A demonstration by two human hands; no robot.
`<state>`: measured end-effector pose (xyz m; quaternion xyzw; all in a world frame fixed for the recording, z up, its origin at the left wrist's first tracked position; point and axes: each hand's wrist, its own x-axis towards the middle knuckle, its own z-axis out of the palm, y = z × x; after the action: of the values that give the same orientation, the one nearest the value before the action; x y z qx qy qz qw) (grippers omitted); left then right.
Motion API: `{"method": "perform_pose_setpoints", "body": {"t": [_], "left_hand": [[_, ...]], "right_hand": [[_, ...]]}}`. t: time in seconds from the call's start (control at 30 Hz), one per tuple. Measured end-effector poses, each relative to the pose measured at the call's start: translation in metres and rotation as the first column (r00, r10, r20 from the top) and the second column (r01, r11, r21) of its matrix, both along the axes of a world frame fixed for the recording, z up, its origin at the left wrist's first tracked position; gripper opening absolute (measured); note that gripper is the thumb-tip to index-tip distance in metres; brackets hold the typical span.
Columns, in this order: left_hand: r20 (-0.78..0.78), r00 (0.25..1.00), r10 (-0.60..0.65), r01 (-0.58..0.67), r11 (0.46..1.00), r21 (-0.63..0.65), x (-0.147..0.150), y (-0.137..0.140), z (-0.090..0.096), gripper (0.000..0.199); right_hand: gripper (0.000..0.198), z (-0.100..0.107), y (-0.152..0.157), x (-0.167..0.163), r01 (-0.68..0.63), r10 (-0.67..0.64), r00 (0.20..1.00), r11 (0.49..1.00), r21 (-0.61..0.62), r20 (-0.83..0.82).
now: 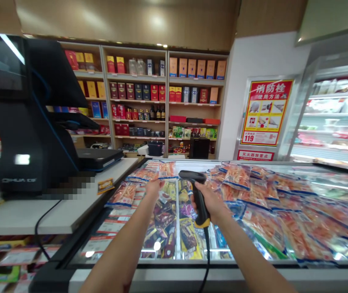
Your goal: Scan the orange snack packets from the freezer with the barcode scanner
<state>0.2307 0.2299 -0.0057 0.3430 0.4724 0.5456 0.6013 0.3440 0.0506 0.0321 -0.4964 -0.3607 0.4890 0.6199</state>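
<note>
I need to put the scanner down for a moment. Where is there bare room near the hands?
The white counter is bare between the black register base and the freezer edge, beside a small orange packet. The freezer lid is crowded: snack bags cover it around the left hand and the right hand gripping the scanner.

I've got a black checkout terminal on the white counter at left, boxed-goods shelves behind, a red fire-hydrant poster right.
</note>
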Motion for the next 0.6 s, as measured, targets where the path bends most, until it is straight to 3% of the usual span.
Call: {"method": "perform_pose_setpoints", "body": {"t": [0.27,0.6], "left_hand": [[-0.062,0.99,0.127,-0.129,0.991,-0.022,-0.058,0.013,-0.01,0.031],[-0.203,0.968,0.146,-0.151,0.988,-0.011,-0.069,0.015,-0.014,0.03]], "right_hand": [[0.028,-0.003,0.029,-0.042,-0.084,0.084,0.996,0.996,-0.005,0.018],[0.035,-0.009,0.038,-0.059,-0.164,0.161,0.985,0.985,0.045,0.063]]}}
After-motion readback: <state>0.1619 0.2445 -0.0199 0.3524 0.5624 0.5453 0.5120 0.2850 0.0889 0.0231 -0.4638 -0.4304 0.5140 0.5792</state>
